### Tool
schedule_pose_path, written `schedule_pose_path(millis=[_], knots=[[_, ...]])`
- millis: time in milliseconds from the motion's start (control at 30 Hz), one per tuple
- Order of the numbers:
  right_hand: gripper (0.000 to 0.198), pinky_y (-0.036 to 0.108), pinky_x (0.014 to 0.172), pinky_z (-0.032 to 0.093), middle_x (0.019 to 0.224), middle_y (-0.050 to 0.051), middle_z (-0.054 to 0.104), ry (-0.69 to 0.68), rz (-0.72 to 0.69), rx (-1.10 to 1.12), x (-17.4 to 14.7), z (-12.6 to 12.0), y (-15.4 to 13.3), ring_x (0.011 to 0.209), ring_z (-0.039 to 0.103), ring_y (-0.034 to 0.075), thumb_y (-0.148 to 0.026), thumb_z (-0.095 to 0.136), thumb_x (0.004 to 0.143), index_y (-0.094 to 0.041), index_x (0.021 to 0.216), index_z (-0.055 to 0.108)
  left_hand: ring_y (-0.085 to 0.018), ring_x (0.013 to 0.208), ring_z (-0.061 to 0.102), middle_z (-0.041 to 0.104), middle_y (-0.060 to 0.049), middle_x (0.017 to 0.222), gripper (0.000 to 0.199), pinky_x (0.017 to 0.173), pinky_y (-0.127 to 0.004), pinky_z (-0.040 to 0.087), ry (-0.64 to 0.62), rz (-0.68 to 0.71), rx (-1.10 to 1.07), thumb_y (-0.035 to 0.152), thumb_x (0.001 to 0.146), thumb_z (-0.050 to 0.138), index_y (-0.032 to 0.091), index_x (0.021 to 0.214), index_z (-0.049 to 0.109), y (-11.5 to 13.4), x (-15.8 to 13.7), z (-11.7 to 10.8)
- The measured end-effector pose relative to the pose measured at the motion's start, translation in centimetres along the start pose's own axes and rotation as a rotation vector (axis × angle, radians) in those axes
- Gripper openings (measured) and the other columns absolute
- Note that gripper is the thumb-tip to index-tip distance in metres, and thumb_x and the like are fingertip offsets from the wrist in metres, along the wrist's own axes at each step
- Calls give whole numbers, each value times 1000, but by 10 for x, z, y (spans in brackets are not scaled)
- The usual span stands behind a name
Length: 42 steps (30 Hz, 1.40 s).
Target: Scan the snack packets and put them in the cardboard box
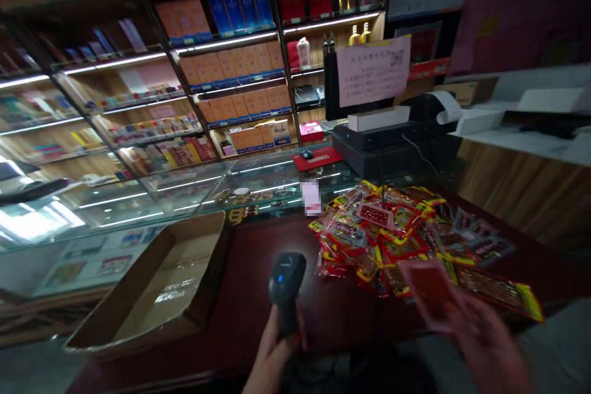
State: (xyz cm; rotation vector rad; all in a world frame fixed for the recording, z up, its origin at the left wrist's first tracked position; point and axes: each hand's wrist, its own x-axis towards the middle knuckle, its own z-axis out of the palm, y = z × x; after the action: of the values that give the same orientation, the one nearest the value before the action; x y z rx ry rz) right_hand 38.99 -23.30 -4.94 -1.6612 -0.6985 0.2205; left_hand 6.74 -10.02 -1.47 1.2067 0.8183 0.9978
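My left hand [276, 345] is wrapped round the handle of a black barcode scanner [287, 277], its blue light showing, above the dark red counter. At the right, my right hand [484, 332] grips a flat snack packet [429, 290] with a reddish-brown filling and a clear pinkish edge. Motion blurs this hand and the packet. Just beyond the packet lies a heap of red and yellow snack packets [388, 234], several of them overlapping. One long packet [498, 292] with a yellow end lies nearest my right hand.
An open cardboard box [203, 283] stands on the left of the counter [249, 277]. Behind are a glass display case [194, 188], a black cash register base [369, 151] and a monitor with a paper sheet [373, 71]. A mouse [307, 154] rests on a red mat [318, 161].
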Motion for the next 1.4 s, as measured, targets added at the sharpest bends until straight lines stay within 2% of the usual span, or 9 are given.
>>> schedule_pose_path(millis=[100, 167, 233, 300, 400, 500, 600, 833, 1400], knots=[[43, 34, 72, 58, 104, 10, 74, -229, -35, 64, 4, 85, -46, 87, 71, 26, -55, 65, 80, -24, 109, 68, -12, 41, 53, 60, 7, 51, 55, 59, -30, 51, 42, -44, -71, 50, 69, 84, 16, 107, 66, 20, 18, -37], [41, 33, 64, 58, 101, 9, 76, -343, -53, 128, -2, 140, -64, 72, 71, 24, -53, 63, 79, -23, 105, 68, -14, 44, 58, 61, 6, 54, 53, 54, -29, 51, 68, -49, -119, 55, 72, 79, 15, 104, 63, 25, 27, -53], [41, 33, 56, 56, 94, 8, 77, -413, -24, 146, -13, 178, -68, 58, 68, 21, -52, 59, 79, -22, 106, 67, -16, 56, 64, 66, 3, 65, 53, 56, -28, 52, 86, -43, -176, 54, 75, 76, 16, 108, 60, 24, 31, -62], [40, 34, 59, 56, 90, 7, 77, -421, -51, 94, -23, 197, -64, 61, 69, 22, -51, 58, 80, -22, 107, 68, -14, 58, 64, 69, 1, 74, 49, 55, -25, 51, 86, -40, -219, 51, 74, 77, 17, 105, 60, 20, 31, -67], [39, 35, 73, 57, 93, 7, 78, -354, -145, -21, -30, 201, -57, 77, 73, 24, -49, 57, 82, -22, 106, 71, -8, 47, 55, 68, 2, 70, 41, 46, -19, 43, 64, -39, -248, 45, 71, 81, 16, 91, 60, 16, 29, -68], [41, 36, 77, 57, 98, 9, 78, -302, -150, -70, -30, 197, -59, 82, 73, 25, -49, 56, 82, -21, 108, 72, -7, 42, 50, 67, 4, 65, 41, 42, -18, 38, 44, -41, -264, 43, 73, 81, 16, 97, 61, 16, 28, -69], [41, 37, 82, 57, 101, 9, 78, -317, -156, -97, -30, 196, -61, 88, 73, 26, -49, 56, 82, -22, 108, 73, -7, 42, 49, 66, 4, 64, 45, 41, -18, 37, 43, -58, -278, 44, 76, 79, 16, 105, 60, 16, 28, -71], [38, 43, 96, 53, 113, 11, 74, -301, -237, -149, -32, 198, -52, 105, 69, 28, -46, 59, 83, -22, 108, 74, -9, 42, 50, 63, 4, 61, 47, 40, -19, 40, 22, -121, -283, 52, 72, 79, 17, 98, 61, 5, 34, -76], [31, 39, 93, 54, 108, 11, 70, -327, -284, -204, -35, 200, -62, 101, 68, 26, -39, 60, 86, -23, 108, 74, -8, 42, 51, 68, 1, 67, 42, 42, -20, 39, 45, -151, -190, 55, 75, 76, 17, 88, 61, 10, 33, -77]])
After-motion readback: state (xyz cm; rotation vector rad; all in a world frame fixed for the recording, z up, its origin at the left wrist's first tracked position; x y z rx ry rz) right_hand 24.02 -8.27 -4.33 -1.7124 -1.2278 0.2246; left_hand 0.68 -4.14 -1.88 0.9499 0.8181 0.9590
